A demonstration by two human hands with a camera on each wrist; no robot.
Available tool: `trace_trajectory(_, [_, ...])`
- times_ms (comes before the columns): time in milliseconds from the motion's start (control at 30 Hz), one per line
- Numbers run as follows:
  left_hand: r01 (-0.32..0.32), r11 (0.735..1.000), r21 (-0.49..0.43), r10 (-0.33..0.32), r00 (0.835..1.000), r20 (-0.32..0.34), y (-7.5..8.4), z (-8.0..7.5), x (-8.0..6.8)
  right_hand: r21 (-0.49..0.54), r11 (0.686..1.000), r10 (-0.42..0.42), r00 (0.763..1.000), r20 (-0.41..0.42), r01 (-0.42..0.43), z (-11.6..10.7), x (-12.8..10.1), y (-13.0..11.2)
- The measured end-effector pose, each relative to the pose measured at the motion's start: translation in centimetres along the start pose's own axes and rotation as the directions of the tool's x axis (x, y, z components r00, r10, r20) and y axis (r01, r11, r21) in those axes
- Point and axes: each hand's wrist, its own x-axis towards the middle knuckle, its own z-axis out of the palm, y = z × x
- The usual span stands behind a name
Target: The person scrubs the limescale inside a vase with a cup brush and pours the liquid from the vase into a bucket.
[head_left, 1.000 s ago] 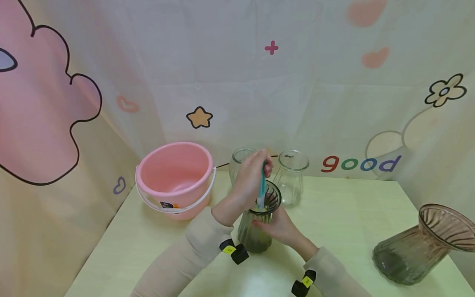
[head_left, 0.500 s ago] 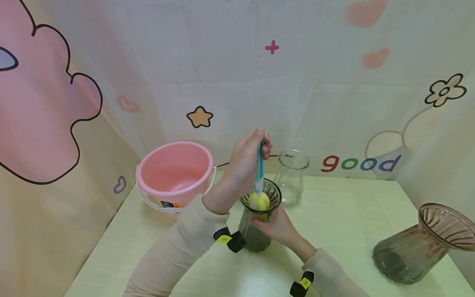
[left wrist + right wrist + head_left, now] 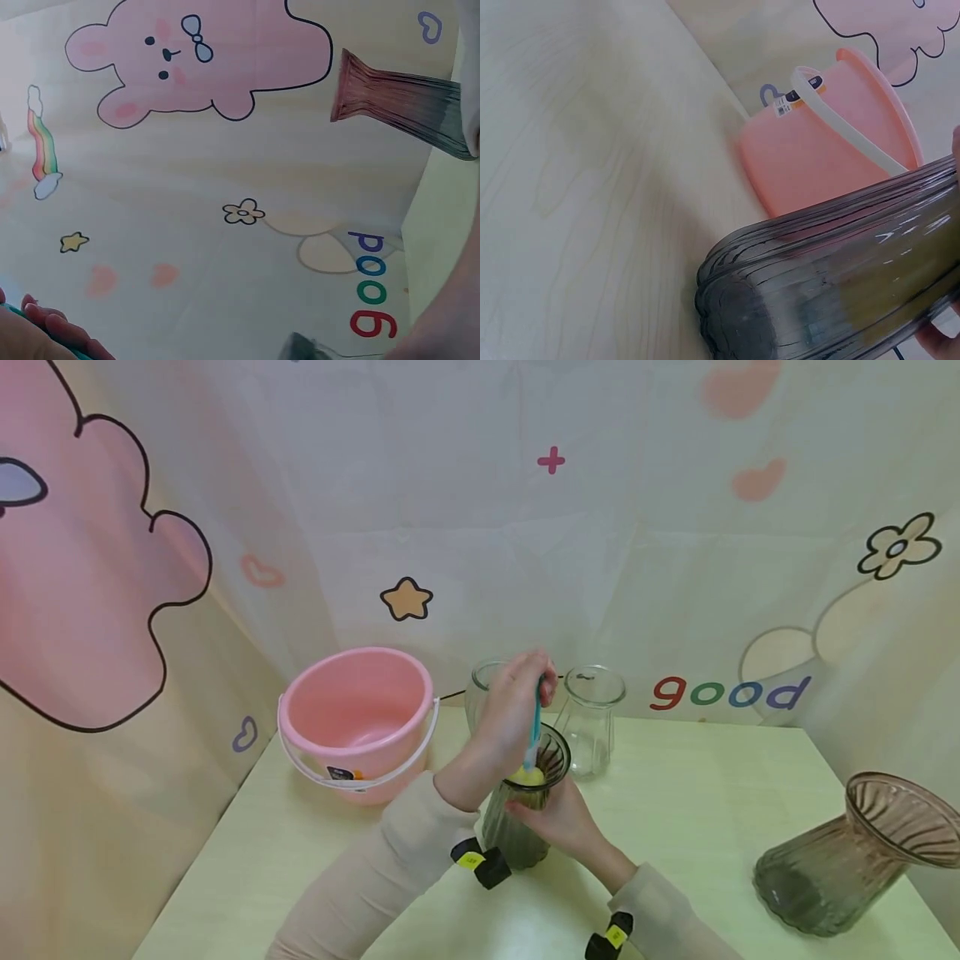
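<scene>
- Head view: a teal-handled brush (image 3: 534, 727) is gripped by the left hand (image 3: 513, 714), fingers curled round the upper part of the handle
- Its yellow sponge head (image 3: 527, 775) is seen just inside the mouth of a dark ribbed glass vase (image 3: 517, 827), directly below that hand
- The vase is held upright on the pale table (image 3: 697, 793) by the right hand (image 3: 558, 818), whose fingers are wrapped round its neck from the near side
- Right wrist view: the ribbed wall of the same vase (image 3: 832, 292) fills the lower right, with a fingertip just visible at the frame edge, so the grasp is confirmed only in part there
- A pink bucket (image 3: 356, 718) with a white handle is set to the left of the left hand, near but apart from it; it is also seen behind the vase in the right wrist view (image 3: 832, 142)
- Two clear glass jars are placed just beyond the hands: one (image 3: 480, 689) is partly hidden behind the left hand, the other (image 3: 591, 718) stands just to its right
- A larger brown-tinted ribbed vase (image 3: 847, 860) is tilted, mouth pointing right, well to the right of the right hand
- Left wrist view: mostly the patterned backdrop is shown, with fingertips (image 3: 56, 326) at the lower left corner and the brown-tinted vase (image 3: 405, 101) at the upper right
</scene>
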Motion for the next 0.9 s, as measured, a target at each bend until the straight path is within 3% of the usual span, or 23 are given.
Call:
trace_trajectory(167, [0.067, 0.997, -0.035, -0.068, 0.997, -0.043, -2.4, -0.3, 0.1, -0.007, 0.999, -0.036, 0.999, -0.021, 0.036, 0.5, 0.4, 2.1])
trace_trajectory(400, [0.132, 0.991, 0.019, -0.131, 0.99, -0.048, -5.2, -0.9, 0.1, -0.005, 0.997, -0.083, 0.996, -0.04, 0.083, 1.0, 0.5, 3.9])
trace_trajectory(567, [0.139, 0.99, 0.017, -0.138, 0.989, -0.044, -5.6, -1.1, 0.1, 0.078, 0.994, -0.077, 0.994, 0.073, 0.071, 0.5, 0.3, 4.1])
trace_trajectory(733, [0.148, 0.989, -0.026, -0.15, 0.987, -0.062, -5.7, -1.2, 0.2, 0.072, 0.997, -0.043, 0.98, 0.194, 0.03, -0.5, 0.5, 4.1])
trace_trajectory(900, [0.112, 0.992, -0.054, -0.116, 0.991, -0.073, -5.7, -1.2, 0.1, 0.079, 0.997, -0.027, 0.982, 0.189, 0.012, -0.7, 0.5, 3.4])
